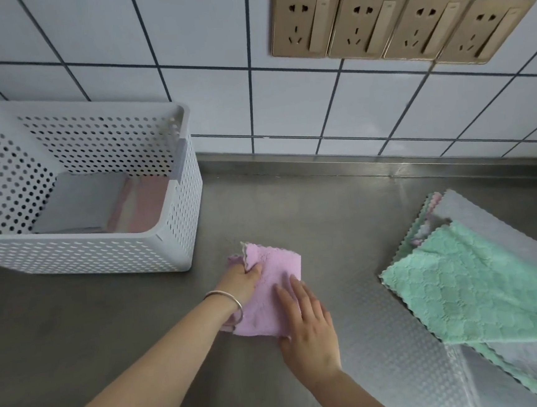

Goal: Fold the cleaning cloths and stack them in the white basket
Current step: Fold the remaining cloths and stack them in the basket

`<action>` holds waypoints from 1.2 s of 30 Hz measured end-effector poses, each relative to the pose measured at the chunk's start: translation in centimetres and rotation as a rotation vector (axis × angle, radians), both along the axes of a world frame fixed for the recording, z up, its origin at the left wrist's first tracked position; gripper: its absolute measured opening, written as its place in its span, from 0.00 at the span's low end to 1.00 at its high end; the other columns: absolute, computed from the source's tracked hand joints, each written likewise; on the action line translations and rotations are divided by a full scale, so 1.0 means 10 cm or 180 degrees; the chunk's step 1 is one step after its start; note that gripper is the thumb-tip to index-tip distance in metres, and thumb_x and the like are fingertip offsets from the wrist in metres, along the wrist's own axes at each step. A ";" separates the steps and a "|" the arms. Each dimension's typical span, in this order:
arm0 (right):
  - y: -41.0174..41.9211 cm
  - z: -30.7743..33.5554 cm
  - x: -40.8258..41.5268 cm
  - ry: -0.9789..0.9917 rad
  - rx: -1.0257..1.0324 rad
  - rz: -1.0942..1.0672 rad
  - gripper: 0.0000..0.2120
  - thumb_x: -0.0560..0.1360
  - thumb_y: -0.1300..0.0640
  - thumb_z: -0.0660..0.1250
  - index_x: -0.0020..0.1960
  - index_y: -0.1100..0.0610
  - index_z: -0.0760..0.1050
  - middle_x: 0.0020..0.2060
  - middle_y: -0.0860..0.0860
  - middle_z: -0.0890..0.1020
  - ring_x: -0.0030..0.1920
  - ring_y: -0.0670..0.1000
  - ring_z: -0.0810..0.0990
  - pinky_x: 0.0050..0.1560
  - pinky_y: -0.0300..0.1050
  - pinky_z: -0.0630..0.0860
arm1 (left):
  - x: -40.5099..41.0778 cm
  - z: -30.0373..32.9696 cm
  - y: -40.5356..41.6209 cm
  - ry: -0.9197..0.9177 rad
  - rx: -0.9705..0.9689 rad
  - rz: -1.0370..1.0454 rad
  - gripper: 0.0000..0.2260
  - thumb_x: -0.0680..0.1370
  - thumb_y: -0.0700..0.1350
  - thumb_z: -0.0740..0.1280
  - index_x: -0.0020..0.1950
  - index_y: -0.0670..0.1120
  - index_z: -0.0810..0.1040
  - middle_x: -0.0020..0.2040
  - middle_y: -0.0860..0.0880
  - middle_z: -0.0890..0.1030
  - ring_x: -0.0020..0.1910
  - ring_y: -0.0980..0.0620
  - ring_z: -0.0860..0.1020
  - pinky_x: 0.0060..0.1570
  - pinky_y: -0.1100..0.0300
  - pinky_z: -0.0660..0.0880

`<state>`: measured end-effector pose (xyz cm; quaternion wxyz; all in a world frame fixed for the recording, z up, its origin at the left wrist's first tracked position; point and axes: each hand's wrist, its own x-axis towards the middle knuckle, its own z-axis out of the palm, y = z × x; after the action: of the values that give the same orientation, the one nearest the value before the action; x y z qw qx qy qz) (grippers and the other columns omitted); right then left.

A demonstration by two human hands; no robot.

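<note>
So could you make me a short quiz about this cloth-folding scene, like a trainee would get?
1. True or false: the white basket already holds folded cloths.
2. Which hand grips the purple cloth at its corner? A) left hand B) right hand
3. What colour is the top cloth of the unfolded pile?

Key: 1 true; 2 A, while the right hand lies flat on the cloth; 3 green.

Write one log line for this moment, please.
left hand: grips purple cloth | right hand: presses it flat | white basket: holds folded cloths | pile: waiting
</note>
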<state>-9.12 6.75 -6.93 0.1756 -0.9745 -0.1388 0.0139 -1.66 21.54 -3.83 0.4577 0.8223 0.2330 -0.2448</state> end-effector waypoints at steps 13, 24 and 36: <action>0.01 -0.27 0.08 0.0257 -0.0470 0.0325 0.45 0.52 0.52 0.74 0.68 0.51 0.66 0.67 0.52 0.74 0.68 0.51 0.64 0.57 0.51 0.77 | -0.07 -0.40 0.22 -0.0524 0.0372 0.1073 0.13 0.74 0.43 0.68 0.57 0.43 0.74 0.46 0.47 0.80 0.46 0.46 0.77 0.50 0.59 0.71; 0.00 -0.27 0.08 0.0475 -0.0403 0.0483 0.41 0.54 0.51 0.72 0.67 0.49 0.69 0.68 0.50 0.73 0.66 0.51 0.74 0.57 0.49 0.78 | -0.12 -0.48 0.24 -0.0800 0.0777 0.1017 0.13 0.75 0.40 0.66 0.59 0.42 0.72 0.49 0.43 0.81 0.49 0.41 0.78 0.51 0.54 0.72; 0.08 -0.16 0.45 0.0460 -0.0443 0.0352 0.25 0.73 0.47 0.53 0.65 0.55 0.75 0.67 0.52 0.74 0.67 0.52 0.72 0.59 0.54 0.76 | -0.38 -0.69 0.10 -0.1749 0.2588 -0.1796 0.27 0.74 0.57 0.52 0.67 0.44 0.72 0.68 0.46 0.73 0.70 0.46 0.66 0.69 0.48 0.58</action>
<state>-4.67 7.59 -8.53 0.1160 -0.9717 -0.1780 0.1034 -5.44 22.50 -10.70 0.0649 0.9964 -0.0480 -0.0252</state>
